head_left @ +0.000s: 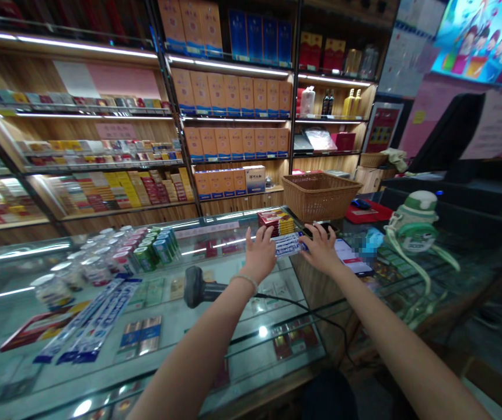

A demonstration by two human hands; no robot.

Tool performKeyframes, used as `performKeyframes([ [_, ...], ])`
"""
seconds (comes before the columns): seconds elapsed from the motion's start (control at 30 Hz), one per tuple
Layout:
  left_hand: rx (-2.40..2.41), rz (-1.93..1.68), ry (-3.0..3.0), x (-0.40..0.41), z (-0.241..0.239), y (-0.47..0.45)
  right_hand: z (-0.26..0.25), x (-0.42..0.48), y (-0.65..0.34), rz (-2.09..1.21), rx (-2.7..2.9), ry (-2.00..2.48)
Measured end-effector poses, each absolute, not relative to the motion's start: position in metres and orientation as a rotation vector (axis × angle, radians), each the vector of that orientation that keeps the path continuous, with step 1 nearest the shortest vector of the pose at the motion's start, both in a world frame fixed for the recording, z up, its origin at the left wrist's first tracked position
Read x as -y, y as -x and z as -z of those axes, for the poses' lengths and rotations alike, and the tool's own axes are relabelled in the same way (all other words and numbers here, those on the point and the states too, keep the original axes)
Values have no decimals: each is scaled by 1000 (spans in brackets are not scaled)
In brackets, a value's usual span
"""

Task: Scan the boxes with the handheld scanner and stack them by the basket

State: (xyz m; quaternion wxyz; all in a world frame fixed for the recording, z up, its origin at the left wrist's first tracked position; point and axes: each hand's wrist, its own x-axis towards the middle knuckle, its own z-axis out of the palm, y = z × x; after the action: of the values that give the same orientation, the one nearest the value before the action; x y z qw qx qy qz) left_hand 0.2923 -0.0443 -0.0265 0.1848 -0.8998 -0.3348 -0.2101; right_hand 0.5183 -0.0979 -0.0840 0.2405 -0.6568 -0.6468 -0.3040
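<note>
The two hands are apart from each other, the left hand (260, 255) and the right hand (320, 248) standing at either end of a small group of blue-and-white strips (288, 245) that lies on the glass counter (260, 326). The fingers of both are spread and neither is closed around anything, though whether any fingertip presses on the strips is too small to tell. Just behind the strips sits a stack of red-and-yellow boxes (276, 221); a sideways slip of the left fingers could knock it askew, since they are so near. A phone (348, 256) lies just beside the right hand, where a careless sweep of the wrist might shove it along. Under the left forearm a barcode scanner (195, 287) lies on its side, its cable (307, 306) running below both arms toward the counter's near edge; an arm drawn back low could snag that cable and drag the scanner. Farther left, longer blue-and-white strips (97, 324) lie side by side, partly over a flat red pack (43, 328), and slick wrappers on glass would probably slide if brushed. Beyond them stand clear jars (58, 284) and green cans (154, 248), crowded enough that one bump might pass along the row. A wicker basket (319, 198) stands beyond the right hand, and a green-and-white bottle (415, 219) farther right trails a loose strap, which a sleeve or elbow could catch.
</note>
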Motion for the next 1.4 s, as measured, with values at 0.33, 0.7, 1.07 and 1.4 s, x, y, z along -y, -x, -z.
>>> performKeyframes([
  [0.33,943,563,2562,46,29,-292,85,102,-516,797,1775,1816],
  [0.7,926,558,2583,49,31,-288,87,108,-516,787,1794,1831],
  [1.07,936,585,2599,49,34,-285,89,109,-514,810,1793,1822],
  [1.4,931,595,2585,49,33,-281,85,111,-513,844,1917,1766],
])
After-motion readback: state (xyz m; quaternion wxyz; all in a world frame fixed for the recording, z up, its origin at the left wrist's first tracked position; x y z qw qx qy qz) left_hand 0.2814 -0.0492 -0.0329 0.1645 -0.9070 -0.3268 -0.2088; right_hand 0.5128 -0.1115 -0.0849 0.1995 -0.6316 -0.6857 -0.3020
